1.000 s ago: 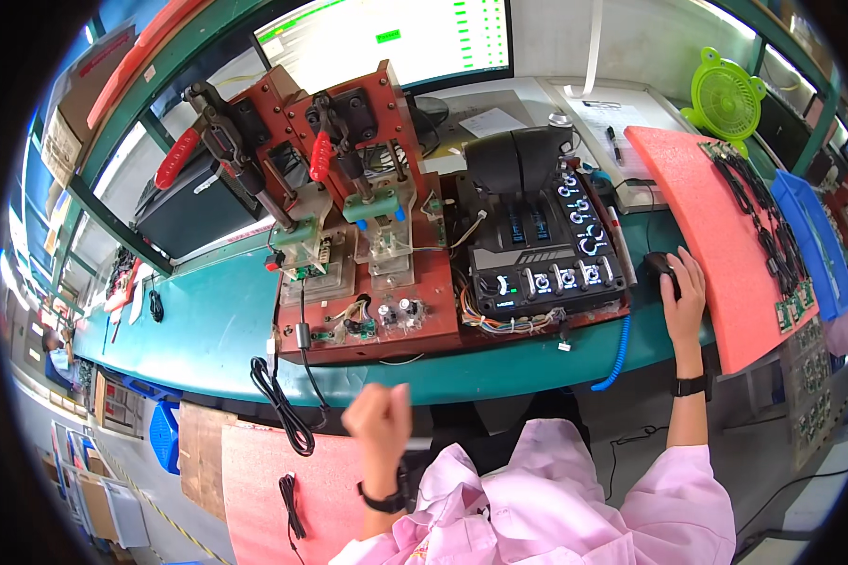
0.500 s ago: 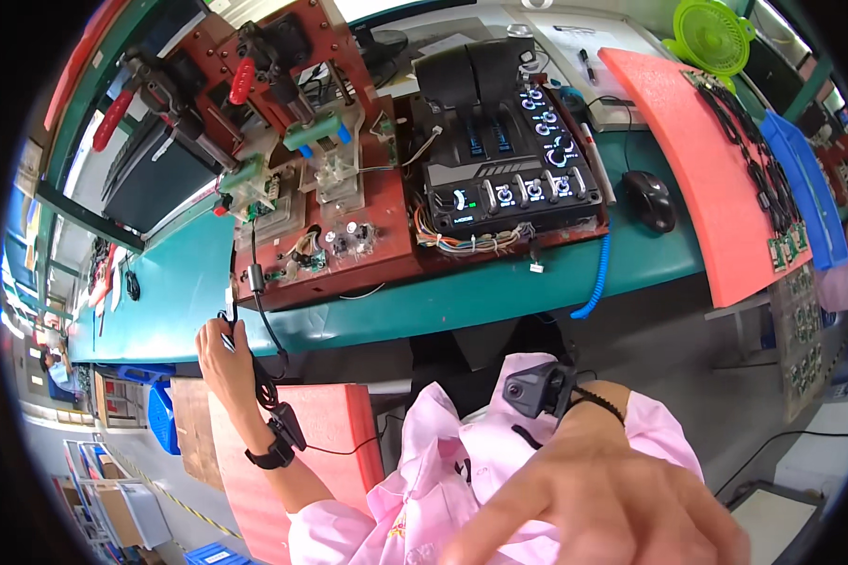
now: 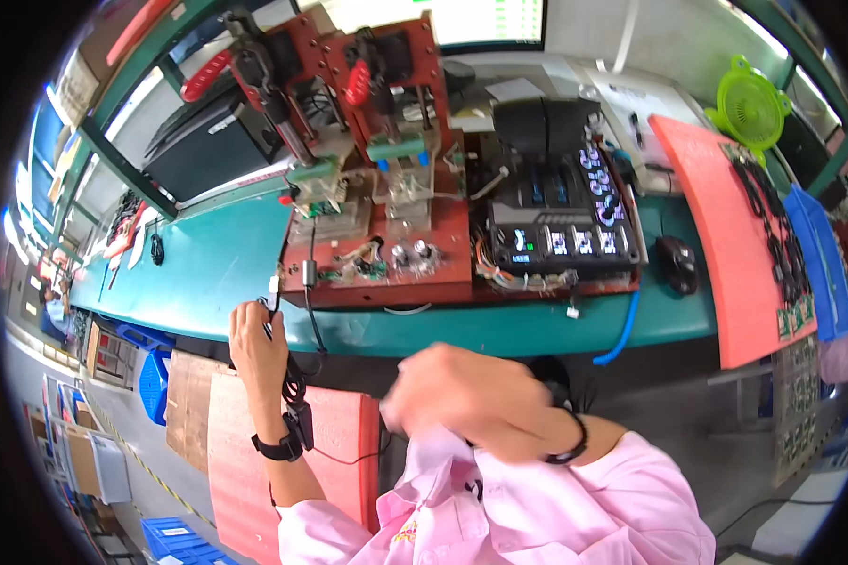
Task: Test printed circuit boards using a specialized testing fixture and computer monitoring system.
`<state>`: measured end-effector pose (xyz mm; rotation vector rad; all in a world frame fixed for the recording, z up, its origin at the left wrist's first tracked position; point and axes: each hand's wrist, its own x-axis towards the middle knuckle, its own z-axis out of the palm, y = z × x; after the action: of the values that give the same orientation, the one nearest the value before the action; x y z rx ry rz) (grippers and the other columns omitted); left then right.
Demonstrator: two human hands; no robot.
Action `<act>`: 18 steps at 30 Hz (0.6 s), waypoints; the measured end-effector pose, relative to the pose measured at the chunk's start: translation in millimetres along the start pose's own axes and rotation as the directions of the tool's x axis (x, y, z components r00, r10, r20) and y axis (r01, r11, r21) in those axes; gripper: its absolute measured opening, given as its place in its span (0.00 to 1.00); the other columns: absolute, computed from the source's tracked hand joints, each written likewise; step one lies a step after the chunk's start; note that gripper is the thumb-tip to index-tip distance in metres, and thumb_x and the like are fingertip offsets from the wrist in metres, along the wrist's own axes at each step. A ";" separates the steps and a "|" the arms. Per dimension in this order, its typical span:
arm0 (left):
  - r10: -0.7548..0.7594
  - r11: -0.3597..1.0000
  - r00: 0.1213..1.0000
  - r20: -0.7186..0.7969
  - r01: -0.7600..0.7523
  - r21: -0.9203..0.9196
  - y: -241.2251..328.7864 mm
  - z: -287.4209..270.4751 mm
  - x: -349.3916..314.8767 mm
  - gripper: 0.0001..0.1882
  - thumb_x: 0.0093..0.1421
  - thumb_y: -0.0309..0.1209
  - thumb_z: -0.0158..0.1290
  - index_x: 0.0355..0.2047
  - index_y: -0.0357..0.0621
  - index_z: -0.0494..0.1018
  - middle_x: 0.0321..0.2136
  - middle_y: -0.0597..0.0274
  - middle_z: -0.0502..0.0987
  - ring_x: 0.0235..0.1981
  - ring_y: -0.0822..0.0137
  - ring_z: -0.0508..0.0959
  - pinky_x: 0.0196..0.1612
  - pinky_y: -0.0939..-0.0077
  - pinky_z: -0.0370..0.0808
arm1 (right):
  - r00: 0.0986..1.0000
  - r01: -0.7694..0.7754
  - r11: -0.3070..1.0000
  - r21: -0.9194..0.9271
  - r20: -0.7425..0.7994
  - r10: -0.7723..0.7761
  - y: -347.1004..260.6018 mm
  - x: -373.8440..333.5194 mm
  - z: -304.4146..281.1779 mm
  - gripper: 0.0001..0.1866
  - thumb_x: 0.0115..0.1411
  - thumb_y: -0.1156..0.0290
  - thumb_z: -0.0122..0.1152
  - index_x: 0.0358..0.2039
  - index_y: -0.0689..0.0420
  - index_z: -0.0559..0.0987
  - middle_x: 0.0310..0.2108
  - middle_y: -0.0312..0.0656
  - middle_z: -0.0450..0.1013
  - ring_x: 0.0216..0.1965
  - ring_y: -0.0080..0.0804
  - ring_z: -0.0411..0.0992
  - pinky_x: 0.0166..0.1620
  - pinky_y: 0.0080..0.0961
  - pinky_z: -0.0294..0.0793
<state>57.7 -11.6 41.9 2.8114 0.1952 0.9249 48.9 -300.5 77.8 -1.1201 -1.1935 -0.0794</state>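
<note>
At the bench's front edge, my left hand (image 3: 259, 350) is closed around a black cable (image 3: 294, 384), whose coiled part hangs below the fingers. A pale plug end (image 3: 273, 290) sticks up past the fingertips, beside the red test fixture (image 3: 382, 287). A second black cord with a thick grey-black lump (image 3: 309, 274) hangs from the fixture's left circuit board (image 3: 316, 193), close to that hand. My right hand (image 3: 481, 395) is in front of my chest, below the bench edge; its fingers are smeared by motion, and I see nothing held in it.
Two toggle clamps with red handles (image 3: 358, 83) rise over the fixture. Right of them sits a black control panel (image 3: 556, 231) with lit knobs. A mouse (image 3: 676, 266), a pink foam board (image 3: 702, 235) with cables, and a green fan (image 3: 752, 108) are further right. Another foam board (image 3: 231, 433) lies below left.
My right hand has swung up and left from the lower right, toward the bench edge. The left hand keeps hold of the cable. The whole view has shifted, showing more of the monitor.
</note>
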 end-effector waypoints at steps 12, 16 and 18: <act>0.056 0.986 0.950 0.306 -0.005 -0.164 15.4 -70.9 43.0 0.25 0.50 0.25 0.52 0.51 0.45 0.64 0.41 0.52 0.72 0.33 0.60 0.75 0.36 0.70 0.72 | 0.672 -0.714 0.550 0.434 0.204 0.712 176.8 -22.2 76.0 0.22 0.56 0.74 0.48 0.51 0.62 0.61 0.50 0.42 0.62 0.51 0.27 0.61 0.53 0.22 0.60; 0.338 0.820 0.878 -0.339 -0.451 -0.351 49.5 -68.3 146.0 0.27 0.56 0.22 0.45 0.58 0.45 0.55 0.54 0.54 0.62 0.47 0.61 0.69 0.45 0.73 0.69 | 0.674 -0.721 0.522 0.454 0.290 0.679 169.3 -17.6 70.7 0.21 0.54 0.73 0.50 0.49 0.63 0.63 0.46 0.41 0.64 0.46 0.23 0.63 0.49 0.22 0.63; 0.498 0.743 0.743 -0.448 -0.631 -0.221 59.6 -62.5 189.1 0.21 0.57 0.24 0.45 0.53 0.44 0.60 0.49 0.54 0.68 0.41 0.64 0.73 0.42 0.74 0.70 | 0.685 -0.711 0.528 0.465 0.290 0.668 160.2 -20.1 64.5 0.21 0.54 0.73 0.51 0.48 0.63 0.64 0.44 0.40 0.66 0.43 0.21 0.64 0.47 0.22 0.65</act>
<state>175.4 -28.3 212.4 2.3388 -0.7828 1.4309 88.5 -184.0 -45.0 -0.9989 -0.6679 0.8990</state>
